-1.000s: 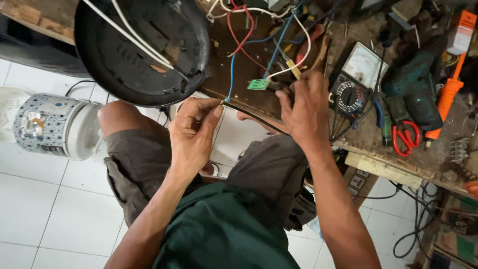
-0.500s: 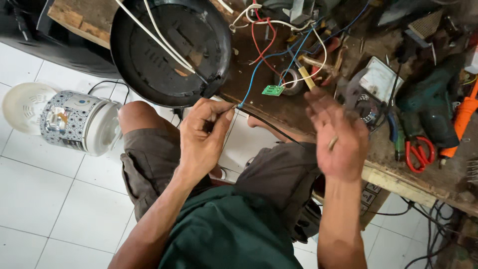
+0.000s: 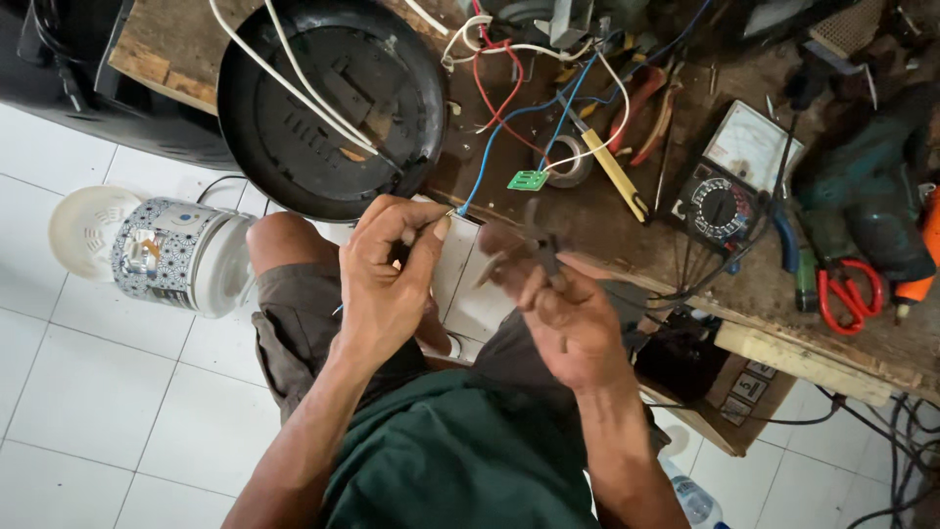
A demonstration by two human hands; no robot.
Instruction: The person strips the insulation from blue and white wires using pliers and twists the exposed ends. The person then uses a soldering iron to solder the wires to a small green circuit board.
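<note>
Fingers of the left hand pinched the blue wire end at the workbench edge. Right hand, blurred, gripped small pliers. White patterned rice cooker stood on the floor, contents hidden.

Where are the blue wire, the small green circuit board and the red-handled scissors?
blue wire (image 3: 487, 173): head view, mid-run above the left hand.
small green circuit board (image 3: 527, 180): head view, centre of the board.
red-handled scissors (image 3: 850, 294): head view, on a red handle loop.
</note>
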